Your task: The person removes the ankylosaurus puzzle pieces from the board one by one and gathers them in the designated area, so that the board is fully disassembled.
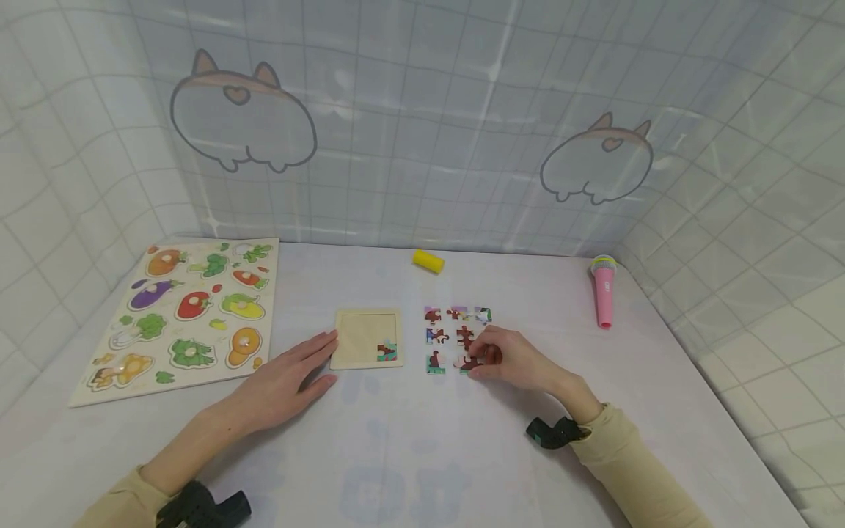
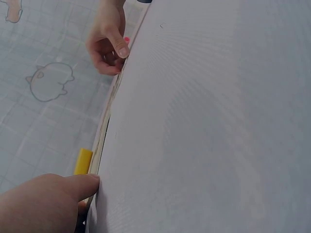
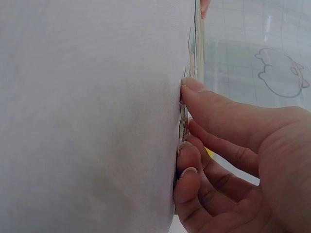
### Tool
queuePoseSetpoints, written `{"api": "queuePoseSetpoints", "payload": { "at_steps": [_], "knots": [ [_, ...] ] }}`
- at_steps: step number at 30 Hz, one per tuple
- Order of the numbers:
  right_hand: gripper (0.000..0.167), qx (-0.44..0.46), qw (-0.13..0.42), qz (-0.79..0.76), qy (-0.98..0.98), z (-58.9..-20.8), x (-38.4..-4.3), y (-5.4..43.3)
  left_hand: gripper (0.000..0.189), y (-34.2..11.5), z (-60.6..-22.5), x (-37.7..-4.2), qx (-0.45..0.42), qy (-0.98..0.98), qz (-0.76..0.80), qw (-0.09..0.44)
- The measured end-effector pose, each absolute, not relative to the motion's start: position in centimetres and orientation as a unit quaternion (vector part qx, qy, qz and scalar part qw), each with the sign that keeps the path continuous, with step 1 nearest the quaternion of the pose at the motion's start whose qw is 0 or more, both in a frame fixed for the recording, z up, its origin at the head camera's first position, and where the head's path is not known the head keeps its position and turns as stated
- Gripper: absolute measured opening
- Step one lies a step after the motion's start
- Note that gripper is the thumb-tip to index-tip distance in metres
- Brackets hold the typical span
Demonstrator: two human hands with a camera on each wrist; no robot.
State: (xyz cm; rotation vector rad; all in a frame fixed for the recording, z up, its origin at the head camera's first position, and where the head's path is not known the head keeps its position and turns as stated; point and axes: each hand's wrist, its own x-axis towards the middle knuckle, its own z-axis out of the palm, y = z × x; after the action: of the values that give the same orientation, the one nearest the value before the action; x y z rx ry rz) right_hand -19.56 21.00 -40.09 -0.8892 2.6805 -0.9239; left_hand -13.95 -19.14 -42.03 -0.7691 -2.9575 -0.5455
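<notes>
A square wooden puzzle tray (image 1: pixel 356 334) lies mid-table, with one jigsaw piece (image 1: pixel 386 351) in its lower right corner. My left hand (image 1: pixel 280 381) lies beside it, its fairly straight fingers touching the tray's left edge. Right of the tray, several loose jigsaw pieces (image 1: pixel 436 336) are laid out in rows. With curled fingers and thumb, my right hand (image 1: pixel 505 358) pinches a brown and teal jigsaw piece (image 1: pixel 466 363) in the nearest row. The right wrist view shows thumb and fingers around the thin piece edge (image 3: pixel 182 121); my fingers partly hide it.
A vegetable peg board (image 1: pixel 221 312) covers the table's left side. Behind the tray lies a yellow cylinder (image 1: pixel 428 261). A pink toy microphone (image 1: pixel 604 293) lies at the far right. Tile-patterned sheets (image 1: pixel 422 132) rise at the back and sides.
</notes>
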Motion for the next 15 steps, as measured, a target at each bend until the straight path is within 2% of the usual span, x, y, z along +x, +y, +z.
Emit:
{"api": "queuePoseSetpoints", "payload": {
  "at_steps": [5, 9, 15],
  "knots": [
    [0.024, -0.292, 0.074, -0.307, 0.903, -39.8, -19.4, 20.9, 0.061, -19.1, -42.0, -13.8, -0.248, -0.952, -0.177, 0.021],
    [0.023, -0.283, 0.037, -0.332, 0.899, -39.0, -19.3, 20.4, 0.061, -19.1, -42.0, -13.6, -0.248, -0.952, -0.176, 0.018],
    [0.024, -0.285, 0.003, -0.36, 0.888, -37.6, -19.8, 17.7, 0.061, -19.2, -42.1, -13.8, -0.25, -0.951, -0.179, 0.024]
  ]
}}
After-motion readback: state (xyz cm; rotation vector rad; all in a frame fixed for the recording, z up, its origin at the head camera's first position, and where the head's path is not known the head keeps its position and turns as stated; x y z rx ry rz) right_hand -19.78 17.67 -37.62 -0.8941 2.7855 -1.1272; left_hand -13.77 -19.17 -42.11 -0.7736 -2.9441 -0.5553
